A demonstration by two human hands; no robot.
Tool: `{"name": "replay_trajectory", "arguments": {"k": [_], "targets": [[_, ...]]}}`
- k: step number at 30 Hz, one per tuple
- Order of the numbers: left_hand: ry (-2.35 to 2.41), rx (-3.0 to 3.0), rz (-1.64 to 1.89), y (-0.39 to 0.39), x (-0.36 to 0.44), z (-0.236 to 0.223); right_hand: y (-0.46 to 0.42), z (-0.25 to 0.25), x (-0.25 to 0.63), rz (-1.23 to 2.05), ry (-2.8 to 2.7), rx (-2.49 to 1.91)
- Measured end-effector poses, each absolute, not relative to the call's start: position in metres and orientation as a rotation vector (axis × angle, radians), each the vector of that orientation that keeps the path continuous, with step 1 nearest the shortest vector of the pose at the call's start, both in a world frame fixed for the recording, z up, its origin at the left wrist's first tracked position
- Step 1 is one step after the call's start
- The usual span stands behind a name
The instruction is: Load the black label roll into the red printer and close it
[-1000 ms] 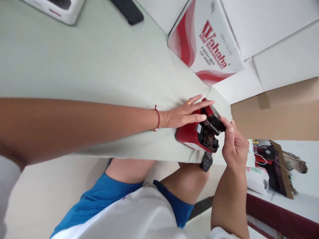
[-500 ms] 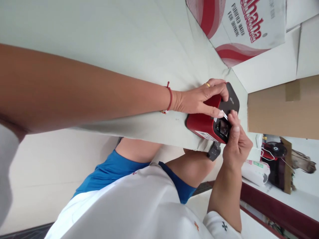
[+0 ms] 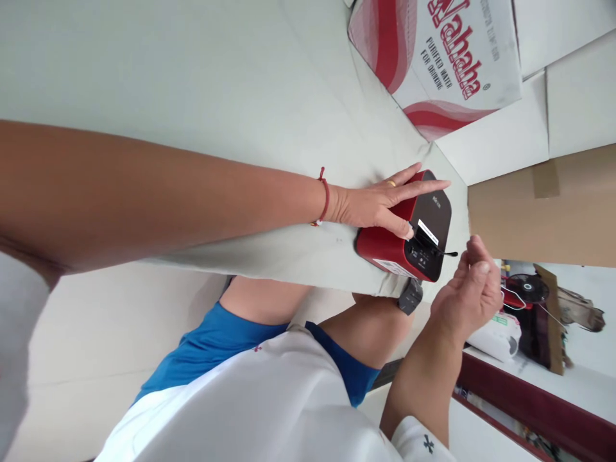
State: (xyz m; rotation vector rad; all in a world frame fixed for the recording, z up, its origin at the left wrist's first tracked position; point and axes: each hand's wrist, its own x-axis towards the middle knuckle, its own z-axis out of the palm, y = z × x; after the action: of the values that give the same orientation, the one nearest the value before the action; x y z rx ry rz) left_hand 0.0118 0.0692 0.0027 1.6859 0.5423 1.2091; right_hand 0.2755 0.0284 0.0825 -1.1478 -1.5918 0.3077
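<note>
A red box-shaped device (image 3: 382, 247) with a dark top panel stands near the table's edge. A recess in that panel shows a white label strip (image 3: 428, 232), and a thin black strap (image 3: 445, 253) sticks out of it. My left hand (image 3: 389, 202) lies over the device with fingers spread across the top, the thumb at the recess. Just off the device's right side is my right hand (image 3: 469, 292), fingers curled in and thumb against them. I see nothing in it. A dark grey block (image 3: 410, 296) is at the table edge beside the device.
The table (image 3: 216, 83) has a pale cover. A water carton (image 3: 433, 64) stands at the upper right, beside white boxes (image 3: 514, 125) and a brown cardboard box (image 3: 534, 212). Farther right are a black fan (image 3: 528, 287) and a white package (image 3: 495, 337).
My right hand has come away from the recess, moving right, and the black strap now shows there. My left fingers have spread out over the panel. The view has shifted slightly.
</note>
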Motion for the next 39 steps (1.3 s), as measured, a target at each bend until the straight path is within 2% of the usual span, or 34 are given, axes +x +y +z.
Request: {"name": "replay_trajectory", "arguments": {"k": [5, 17, 22, 27, 30, 35, 39], "targets": [[0.532, 1.631, 1.183, 0.072, 0.012, 0.003, 0.041, 0.092, 0.294, 0.463, -1.3, -1.217], [0.568, 1.561, 1.203, 0.075, 0.024, 0.008, 0.044, 0.106, 0.259, 0.394, -1.489, -1.103], [0.604, 1.59, 1.263, 0.08, 0.029, 0.0, 0.049, 0.116, 0.261, 0.294, -1.615, -1.147], [0.608, 1.604, 1.368, 0.08, 0.029, -0.01, 0.038, 0.135, 0.255, -0.024, -1.996, -1.181], [0.613, 1.587, 1.41, 0.08, 0.028, -0.012, 0.037, 0.143, 0.252, -0.105, -2.206, -1.153], [0.676, 1.628, 1.346, 0.077, 0.026, -0.005, 0.06, 0.147, 0.244, 0.132, -2.461, -1.466], [0.982, 1.587, 1.459, 0.074, 0.022, 0.007, 0.084, 0.148, 0.235, 0.387, -2.594, -1.676]]}}
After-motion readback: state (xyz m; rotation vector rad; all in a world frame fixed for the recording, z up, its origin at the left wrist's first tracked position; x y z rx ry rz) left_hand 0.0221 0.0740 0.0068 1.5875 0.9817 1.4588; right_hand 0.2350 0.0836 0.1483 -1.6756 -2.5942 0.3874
